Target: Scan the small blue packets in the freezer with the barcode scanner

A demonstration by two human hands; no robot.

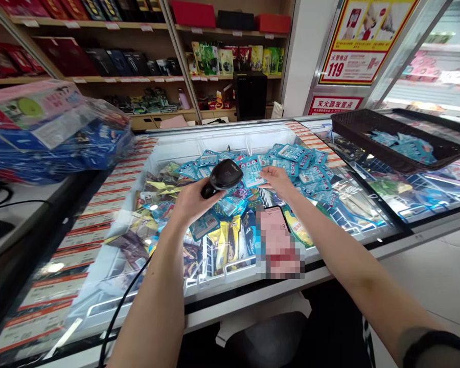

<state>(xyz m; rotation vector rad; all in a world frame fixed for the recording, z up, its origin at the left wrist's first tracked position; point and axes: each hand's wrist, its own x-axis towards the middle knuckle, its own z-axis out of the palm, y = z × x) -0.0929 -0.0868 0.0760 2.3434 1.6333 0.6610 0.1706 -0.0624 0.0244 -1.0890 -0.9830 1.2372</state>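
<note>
My left hand is wrapped round the handle of a black corded barcode scanner, its head tilted toward the right. In my right hand is a small light-blue packet, gripped by its right edge with a barcode facing me. The packet is just right of the scanner head. More light-blue packets lie heaped on the freezer's glass top to the right, and others are behind and below the scanner. A phone, partly pixelated, rests on the glass near the front edge.
Under the glass of the chest freezer are wrapped ice creams. A dark basket with blue packets stands at the right. Plastic-wrapped boxes sit at the left. The scanner's cable runs down the left front. Shelves of goods stand behind.
</note>
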